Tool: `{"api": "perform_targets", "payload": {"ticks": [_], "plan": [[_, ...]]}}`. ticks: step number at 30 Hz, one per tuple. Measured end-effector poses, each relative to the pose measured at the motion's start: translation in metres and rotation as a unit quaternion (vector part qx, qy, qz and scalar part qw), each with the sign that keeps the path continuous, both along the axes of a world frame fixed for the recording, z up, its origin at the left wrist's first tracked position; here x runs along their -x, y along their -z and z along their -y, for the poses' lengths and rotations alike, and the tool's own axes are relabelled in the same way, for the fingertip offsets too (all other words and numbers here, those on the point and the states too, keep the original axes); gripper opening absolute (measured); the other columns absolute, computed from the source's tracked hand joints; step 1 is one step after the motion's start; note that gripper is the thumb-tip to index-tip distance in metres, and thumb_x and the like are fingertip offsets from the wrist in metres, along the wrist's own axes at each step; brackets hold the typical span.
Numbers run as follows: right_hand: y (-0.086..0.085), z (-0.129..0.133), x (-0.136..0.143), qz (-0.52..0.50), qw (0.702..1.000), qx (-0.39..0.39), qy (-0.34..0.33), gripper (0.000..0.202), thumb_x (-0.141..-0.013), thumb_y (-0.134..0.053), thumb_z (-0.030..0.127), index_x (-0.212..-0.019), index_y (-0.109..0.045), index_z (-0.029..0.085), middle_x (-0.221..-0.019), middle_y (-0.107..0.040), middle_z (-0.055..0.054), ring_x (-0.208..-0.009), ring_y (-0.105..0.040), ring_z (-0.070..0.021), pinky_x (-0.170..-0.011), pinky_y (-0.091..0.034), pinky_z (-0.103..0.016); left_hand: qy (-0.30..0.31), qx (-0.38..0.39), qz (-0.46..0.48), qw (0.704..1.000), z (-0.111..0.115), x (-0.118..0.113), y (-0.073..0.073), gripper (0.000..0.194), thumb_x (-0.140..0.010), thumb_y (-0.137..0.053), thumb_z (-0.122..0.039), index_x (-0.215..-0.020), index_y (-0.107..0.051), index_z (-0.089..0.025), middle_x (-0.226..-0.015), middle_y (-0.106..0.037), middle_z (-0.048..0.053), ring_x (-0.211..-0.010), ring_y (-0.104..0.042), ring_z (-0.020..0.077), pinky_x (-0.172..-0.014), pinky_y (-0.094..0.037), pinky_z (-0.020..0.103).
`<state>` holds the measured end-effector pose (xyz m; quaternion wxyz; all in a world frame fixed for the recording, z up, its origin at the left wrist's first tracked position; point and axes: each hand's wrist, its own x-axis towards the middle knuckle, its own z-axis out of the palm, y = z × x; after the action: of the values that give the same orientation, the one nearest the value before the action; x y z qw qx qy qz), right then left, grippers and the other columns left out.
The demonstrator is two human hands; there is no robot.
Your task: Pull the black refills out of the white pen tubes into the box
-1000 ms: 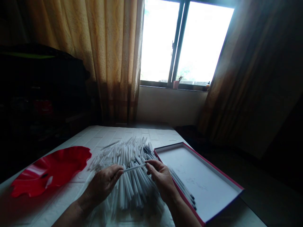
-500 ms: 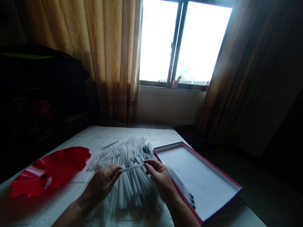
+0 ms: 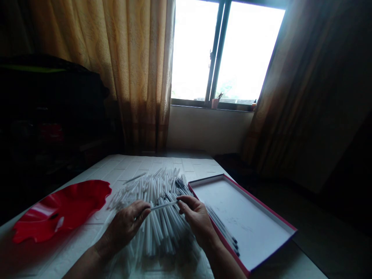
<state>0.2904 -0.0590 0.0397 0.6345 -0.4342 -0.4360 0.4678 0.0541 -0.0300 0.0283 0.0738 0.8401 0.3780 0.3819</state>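
Beyond the hands (image 3: 161, 217), I see a two-pane sliding window (image 3: 222, 54) in a dark frame, overexposed by daylight. Below it is a pale wall (image 3: 200, 130). Gold patterned curtains hang at the left (image 3: 136, 69) and right (image 3: 273, 116) of the window. The desk (image 3: 116, 167), with a white brick-pattern surface, extends beneath the hands. To their far left, dark furniture is indistinct; to their right, the floor (image 3: 290, 201) lies in shadow.

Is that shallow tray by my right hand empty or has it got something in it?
Partly filled: the tray holds a few dark-tipped sticks along its left side; the rest shows bare white.
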Motion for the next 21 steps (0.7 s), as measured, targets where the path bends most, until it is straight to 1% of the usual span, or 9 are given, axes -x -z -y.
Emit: {"api": "perform_targets", "payload": {"ticks": [2, 4, 8, 9, 11, 13, 15, 18, 21], "plan": [[0.001, -0.001, 0.000, 0.000, 1.000, -0.002, 0.002, 0.037, -0.055, -0.086, 0.046, -0.075, -0.079, 0.017, -0.055, -0.062, 0.001, -0.053, -0.050, -0.0125, -0.047, -0.034, -0.024, 0.008, 0.006, -0.004, 1.000, 0.002, -0.001, -0.003, 0.035, -0.100, -0.043, -0.044, -0.088, -0.069, -0.023, -0.079, -0.075, 0.002, -0.072, -0.074, 0.0185, -0.066, -0.058, 0.024], [0.003, -0.002, 0.000, 0.001, 1.000, -0.005, 0.006, 0.037, -0.056, -0.086, 0.046, -0.076, -0.079, 0.016, -0.056, -0.062, 0.001, -0.054, -0.051, -0.0128, -0.048, -0.036, -0.024, 0.010, 0.011, -0.006, 1.000, 0.004, -0.003, -0.003, 0.032, -0.100, -0.044, -0.043, -0.090, -0.067, -0.023, -0.077, -0.074, 0.000, -0.068, -0.073, 0.0172, -0.062, -0.056, 0.023], [0.009, -0.005, 0.001, 0.001, 1.000, -0.013, 0.020, 0.036, -0.056, -0.086, 0.047, -0.075, -0.079, 0.017, -0.053, -0.059, 0.002, -0.052, -0.050, -0.0126, -0.048, -0.037, -0.024, 0.001, 0.016, -0.003, 1.000, 0.003, -0.002, 0.003, 0.020, -0.095, -0.052, -0.042, -0.099, -0.060, -0.024, -0.071, -0.071, -0.004, -0.058, -0.069, 0.0154, -0.054, -0.053, 0.022], [0.011, -0.006, 0.001, 0.001, 1.000, -0.015, 0.021, 0.036, -0.057, -0.086, 0.047, -0.075, -0.079, 0.017, -0.052, -0.059, 0.003, -0.051, -0.049, -0.0125, -0.048, -0.038, -0.025, -0.001, 0.016, -0.002, 1.000, 0.002, -0.002, 0.005, 0.019, -0.095, -0.051, -0.041, -0.098, -0.059, -0.025, -0.072, -0.070, -0.004, -0.058, -0.069, 0.0153, -0.055, -0.053, 0.022], [0.015, -0.008, 0.001, 0.002, 1.000, -0.019, 0.022, 0.035, -0.058, -0.086, 0.047, -0.076, -0.079, 0.017, -0.053, -0.059, 0.002, -0.051, -0.050, -0.0125, -0.048, -0.039, -0.025, -0.002, 0.017, -0.001, 1.000, 0.000, -0.001, 0.006, 0.020, -0.096, -0.050, -0.042, -0.097, -0.060, -0.025, -0.078, -0.073, -0.001, -0.066, -0.071, 0.0168, -0.060, -0.055, 0.024], [0.018, -0.010, 0.001, 0.000, 0.999, -0.025, 0.023, 0.034, -0.059, -0.086, 0.046, -0.077, -0.080, 0.017, -0.056, -0.062, 0.001, -0.052, -0.051, -0.0129, -0.050, -0.041, -0.025, -0.001, 0.019, -0.001, 1.000, 0.000, 0.000, 0.005, 0.025, -0.097, -0.048, -0.044, -0.096, -0.063, -0.024, -0.084, -0.074, 0.002, -0.074, -0.073, 0.0192, -0.067, -0.056, 0.026], [0.020, -0.011, 0.001, -0.003, 0.999, -0.032, 0.023, 0.034, -0.058, -0.086, 0.046, -0.076, -0.080, 0.018, -0.060, -0.065, 0.000, -0.054, -0.053, -0.0134, -0.052, -0.044, -0.026, 0.005, 0.023, -0.006, 1.000, 0.000, 0.000, 0.001, 0.031, -0.098, -0.046, -0.045, -0.090, -0.066, -0.023, -0.083, -0.074, 0.004, -0.076, -0.072, 0.0202, -0.069, -0.057, 0.027], [0.022, -0.012, 0.001, -0.005, 0.999, -0.042, 0.023, 0.034, -0.059, -0.087, 0.046, -0.077, -0.080, 0.018, -0.064, -0.068, -0.002, -0.055, -0.054, -0.0137, -0.055, -0.047, -0.027, 0.016, 0.031, -0.015, 0.999, 0.002, -0.001, -0.002, 0.039, -0.100, -0.040, -0.046, -0.084, -0.067, -0.023, -0.075, -0.072, 0.002, -0.069, -0.071, 0.0185, -0.065, -0.055, 0.025], [0.023, -0.013, 0.001, -0.003, 0.999, -0.048, 0.025, 0.034, -0.060, -0.086, 0.047, -0.079, -0.081, 0.018, -0.066, -0.069, -0.002, -0.055, -0.055, -0.0136, -0.056, -0.048, -0.028, 0.009, 0.036, -0.014, 0.999, 0.003, -0.002, 0.000, 0.028, -0.098, -0.047, -0.046, -0.095, -0.064, -0.024, -0.067, -0.068, -0.003, -0.058, -0.067, 0.0157, -0.056, -0.052, 0.022]]}}
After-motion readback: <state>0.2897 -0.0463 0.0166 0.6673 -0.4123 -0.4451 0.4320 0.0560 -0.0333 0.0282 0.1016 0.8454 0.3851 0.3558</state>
